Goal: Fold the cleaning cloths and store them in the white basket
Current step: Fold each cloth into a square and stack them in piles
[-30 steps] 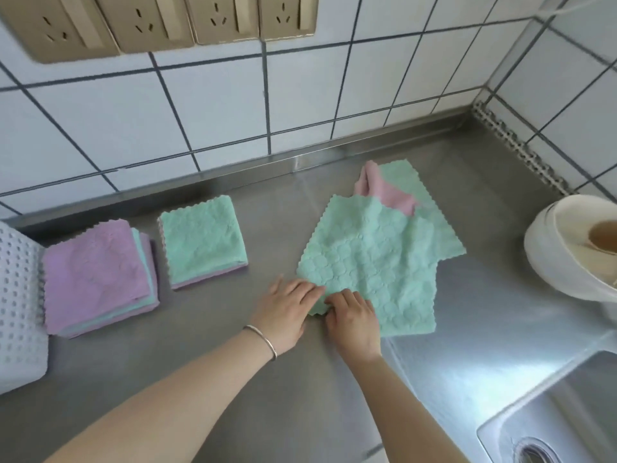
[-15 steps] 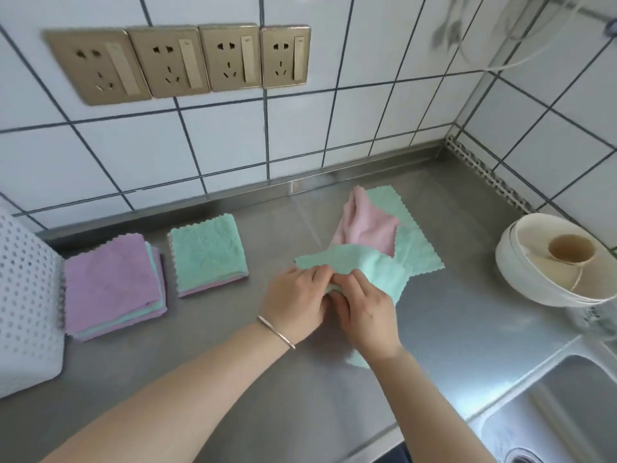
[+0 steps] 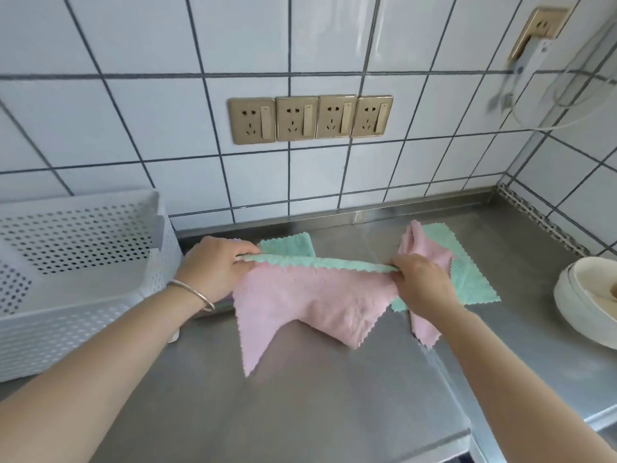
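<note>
A cleaning cloth (image 3: 314, 299), pink on the side facing me and green along its top edge, hangs stretched above the steel counter. My left hand (image 3: 213, 265) pinches its left corner and my right hand (image 3: 422, 282) pinches its right corner. Behind my right hand another pink-and-green cloth (image 3: 467, 275) lies loose on the counter. A folded green cloth (image 3: 288, 244) shows just behind the held one; the other folded pile is hidden by my left hand. The white perforated basket (image 3: 83, 295) stands at the left and no cloth shows inside it.
A white round appliance (image 3: 587, 302) sits at the right edge. The tiled wall carries a row of gold sockets (image 3: 310, 118) and a plugged-in cable (image 3: 531, 58) at the upper right. The steel counter (image 3: 317, 396) ends in a front edge near me.
Both hands have lifted the cloth off the counter and pulled apart, spreading it wide with the pink side toward me. My view has tilted upward, bringing the basket's inside into sight.
</note>
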`<state>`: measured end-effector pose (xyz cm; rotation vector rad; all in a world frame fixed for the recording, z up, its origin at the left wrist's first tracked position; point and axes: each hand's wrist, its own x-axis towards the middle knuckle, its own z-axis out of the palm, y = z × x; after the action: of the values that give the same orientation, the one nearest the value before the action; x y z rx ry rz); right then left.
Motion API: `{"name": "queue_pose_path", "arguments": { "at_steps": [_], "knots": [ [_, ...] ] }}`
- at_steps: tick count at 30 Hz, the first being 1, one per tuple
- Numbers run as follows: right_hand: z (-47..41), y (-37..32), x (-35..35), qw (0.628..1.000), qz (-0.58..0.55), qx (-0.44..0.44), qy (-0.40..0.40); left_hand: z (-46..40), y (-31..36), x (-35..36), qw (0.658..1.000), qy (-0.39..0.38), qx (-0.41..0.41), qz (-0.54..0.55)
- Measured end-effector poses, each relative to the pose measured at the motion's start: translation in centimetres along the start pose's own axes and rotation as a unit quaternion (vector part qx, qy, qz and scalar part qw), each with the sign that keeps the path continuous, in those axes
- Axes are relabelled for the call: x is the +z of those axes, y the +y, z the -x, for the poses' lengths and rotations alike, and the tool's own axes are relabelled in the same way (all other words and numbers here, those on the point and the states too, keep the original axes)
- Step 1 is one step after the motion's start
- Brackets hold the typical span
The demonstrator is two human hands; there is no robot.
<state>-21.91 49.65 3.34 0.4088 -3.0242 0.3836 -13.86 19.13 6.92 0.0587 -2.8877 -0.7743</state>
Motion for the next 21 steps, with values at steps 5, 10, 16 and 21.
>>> {"name": "queue_pose_path", "arguments": {
  "at_steps": [5, 10, 16, 21],
  "knots": [
    [-0.7, -6.1, -2.3, 0.984, -0.175, 0.0, 0.021, 2.6, -4.1, -5.8, 0.997, 0.045, -0.048, 0.042],
    [1.1, -8.7, -4.3, 0.92, -0.391, -0.03, 0.015, 7.2, -5.8, -9.5, 0.993, 0.021, -0.043, 0.107],
    [4.3, -6.0, 1.4, 0.775, -0.596, 0.001, -0.21, 14.4, -7.0, -5.3, 0.979, -0.153, -0.074, 0.11],
    [9.7, -2.5, 7.9, 0.765, -0.518, 0.12, -0.363, 18.5, -8.7, 2.0, 0.943, -0.311, -0.104, 0.06]
  ]
}}
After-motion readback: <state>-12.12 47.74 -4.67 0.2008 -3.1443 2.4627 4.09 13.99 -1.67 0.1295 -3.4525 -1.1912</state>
